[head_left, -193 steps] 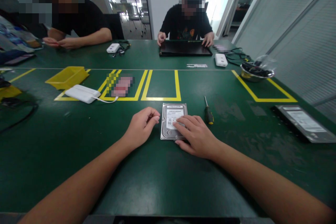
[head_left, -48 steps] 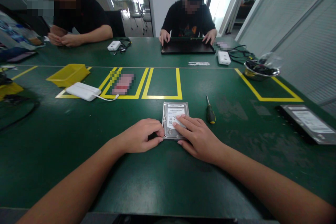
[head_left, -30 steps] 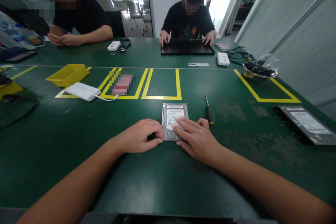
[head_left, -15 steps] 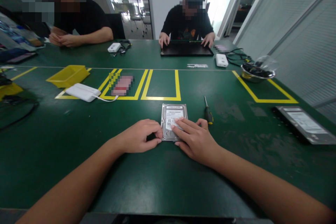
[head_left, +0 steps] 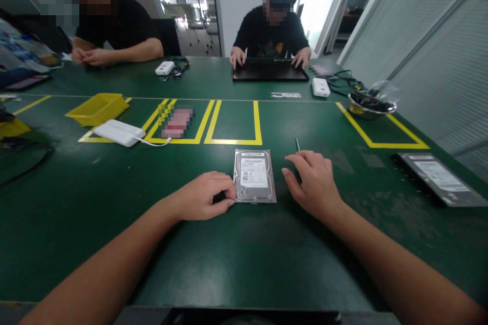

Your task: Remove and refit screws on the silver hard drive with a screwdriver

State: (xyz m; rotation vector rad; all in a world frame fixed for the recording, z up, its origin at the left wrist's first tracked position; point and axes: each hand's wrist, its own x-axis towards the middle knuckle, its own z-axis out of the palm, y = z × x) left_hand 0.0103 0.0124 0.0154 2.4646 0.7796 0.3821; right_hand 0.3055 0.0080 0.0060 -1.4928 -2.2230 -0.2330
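A silver hard drive point(head_left: 254, 176), label side up, lies flat on the green table in front of me. My left hand point(head_left: 208, 195) has its fingers curled and their tips against the drive's left edge. To the right of the drive, my right hand point(head_left: 310, 177) hovers with thumb and forefinger apart, nothing visible between them. It covers the handle of a screwdriver, and only the metal shaft point(head_left: 298, 144) shows beyond the fingers.
A second hard drive point(head_left: 442, 179) lies at the right. Behind it stands a metal bowl point(head_left: 371, 106) of dark items. A white power bank point(head_left: 119, 132) and yellow bin point(head_left: 97, 109) are at left. Across the table, a person's hands rest on a black panel point(head_left: 270, 71).
My right hand has lifted off the hard drive and moved right, over the screwdriver handle. The drive's label is now uncovered. My left hand stays at the drive's left edge.
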